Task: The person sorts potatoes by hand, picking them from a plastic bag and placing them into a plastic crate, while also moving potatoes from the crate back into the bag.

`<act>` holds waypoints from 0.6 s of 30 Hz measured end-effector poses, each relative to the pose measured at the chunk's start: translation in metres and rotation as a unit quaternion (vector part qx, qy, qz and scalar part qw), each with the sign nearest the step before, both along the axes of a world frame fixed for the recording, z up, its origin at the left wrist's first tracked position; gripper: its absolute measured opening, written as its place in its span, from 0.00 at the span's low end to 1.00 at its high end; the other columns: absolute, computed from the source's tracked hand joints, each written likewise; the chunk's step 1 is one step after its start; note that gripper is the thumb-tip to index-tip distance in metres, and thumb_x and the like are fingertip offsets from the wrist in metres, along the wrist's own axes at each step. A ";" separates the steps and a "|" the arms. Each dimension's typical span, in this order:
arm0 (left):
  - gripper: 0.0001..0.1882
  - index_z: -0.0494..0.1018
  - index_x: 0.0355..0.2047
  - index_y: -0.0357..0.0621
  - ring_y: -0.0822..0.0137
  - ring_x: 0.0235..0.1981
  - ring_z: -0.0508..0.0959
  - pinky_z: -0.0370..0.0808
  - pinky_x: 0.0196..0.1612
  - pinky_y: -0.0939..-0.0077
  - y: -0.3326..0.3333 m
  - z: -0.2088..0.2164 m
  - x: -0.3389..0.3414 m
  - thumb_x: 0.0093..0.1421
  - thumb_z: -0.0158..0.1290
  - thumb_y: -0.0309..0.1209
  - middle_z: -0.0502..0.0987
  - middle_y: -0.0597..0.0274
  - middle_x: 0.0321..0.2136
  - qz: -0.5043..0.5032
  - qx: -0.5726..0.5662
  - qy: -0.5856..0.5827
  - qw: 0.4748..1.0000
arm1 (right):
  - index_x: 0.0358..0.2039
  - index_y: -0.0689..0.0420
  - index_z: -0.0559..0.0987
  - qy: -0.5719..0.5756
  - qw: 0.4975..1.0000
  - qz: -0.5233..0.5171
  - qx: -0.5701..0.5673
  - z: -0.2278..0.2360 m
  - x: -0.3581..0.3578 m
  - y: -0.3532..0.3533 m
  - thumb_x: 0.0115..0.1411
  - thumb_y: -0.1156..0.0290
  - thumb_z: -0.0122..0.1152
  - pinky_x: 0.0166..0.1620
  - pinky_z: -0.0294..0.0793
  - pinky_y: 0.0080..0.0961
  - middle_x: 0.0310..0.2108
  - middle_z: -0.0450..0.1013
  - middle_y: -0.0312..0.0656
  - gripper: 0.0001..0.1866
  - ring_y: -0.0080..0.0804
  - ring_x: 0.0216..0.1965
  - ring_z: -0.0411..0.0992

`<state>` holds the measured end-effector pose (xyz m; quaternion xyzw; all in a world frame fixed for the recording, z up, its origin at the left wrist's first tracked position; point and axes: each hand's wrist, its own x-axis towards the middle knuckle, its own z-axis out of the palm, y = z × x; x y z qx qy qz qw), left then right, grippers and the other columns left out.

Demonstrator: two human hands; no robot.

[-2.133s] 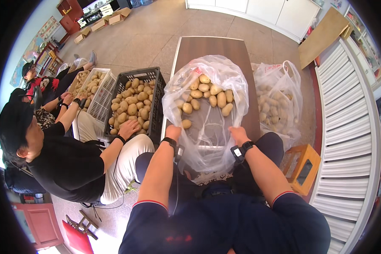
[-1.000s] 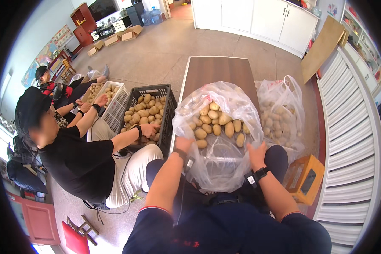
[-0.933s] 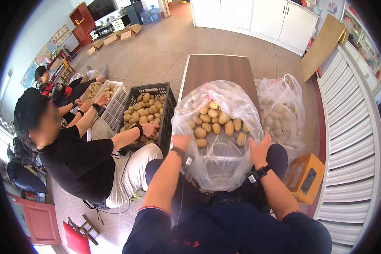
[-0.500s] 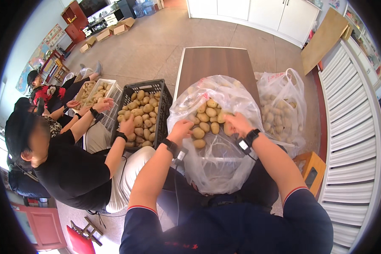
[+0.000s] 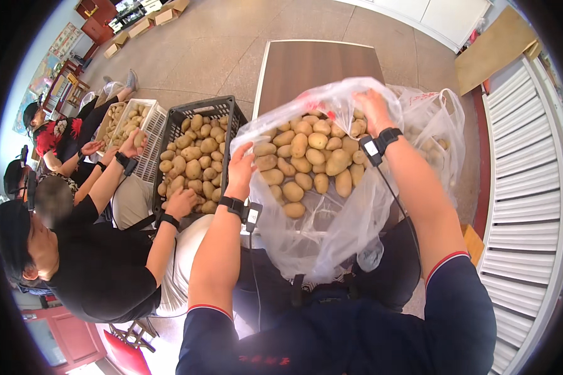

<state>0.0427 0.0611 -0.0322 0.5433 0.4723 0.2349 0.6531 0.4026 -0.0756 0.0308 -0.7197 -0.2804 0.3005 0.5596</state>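
Note:
A clear plastic bag (image 5: 319,247) stands wide at its mouth in front of me, and a heap of potatoes (image 5: 316,153) shows inside. At the bag's left rim, my left hand (image 5: 239,172) has its fingers curled on the plastic. My right hand (image 5: 373,114) pinches the far right part of the rim and holds it up; its fingertips are partly hidden by the film. Neither hand holds a potato.
The bag rests on a brown-topped table (image 5: 322,59). To the left are a black crate (image 5: 236,119) of potatoes and a white crate (image 5: 158,125). Co-workers (image 5: 100,250) sit there, handling potatoes. Another plastic bag (image 5: 450,131) of potatoes stands right, before a white radiator (image 5: 522,194).
My hands have moved apart, the left outward and the right up to the far rim. The bag's mouth is wider and more potatoes show. The view has shifted somewhat.

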 end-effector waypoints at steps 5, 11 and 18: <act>0.22 0.69 0.57 0.48 0.72 0.48 0.70 0.69 0.50 0.69 -0.010 0.009 0.015 0.61 0.47 0.27 0.72 0.67 0.48 -0.029 -0.032 -0.064 0.997 | 0.57 0.69 0.65 -0.124 0.987 -0.074 0.066 -0.031 0.014 -0.008 0.52 0.64 0.63 0.60 0.61 0.32 0.58 0.65 0.54 0.35 0.42 0.60 0.63; 0.20 0.69 0.55 0.44 0.69 0.48 0.72 0.71 0.48 0.69 -0.020 0.007 0.017 0.63 0.47 0.32 0.73 0.63 0.45 -0.058 -0.043 -0.006 0.997 | 0.62 0.66 0.59 -0.197 0.979 -0.045 -0.003 -0.064 -0.016 -0.048 0.54 0.70 0.60 0.62 0.62 0.34 0.60 0.63 0.59 0.36 0.48 0.61 0.64; 0.20 0.69 0.53 0.39 0.64 0.45 0.76 0.73 0.46 0.68 -0.028 0.017 0.000 0.64 0.48 0.34 0.73 0.59 0.51 -0.055 -0.040 0.027 0.997 | 0.53 0.63 0.69 -0.244 0.970 -0.001 -0.015 -0.051 -0.098 -0.107 0.55 0.73 0.57 0.52 0.71 0.35 0.48 0.72 0.53 0.24 0.46 0.51 0.72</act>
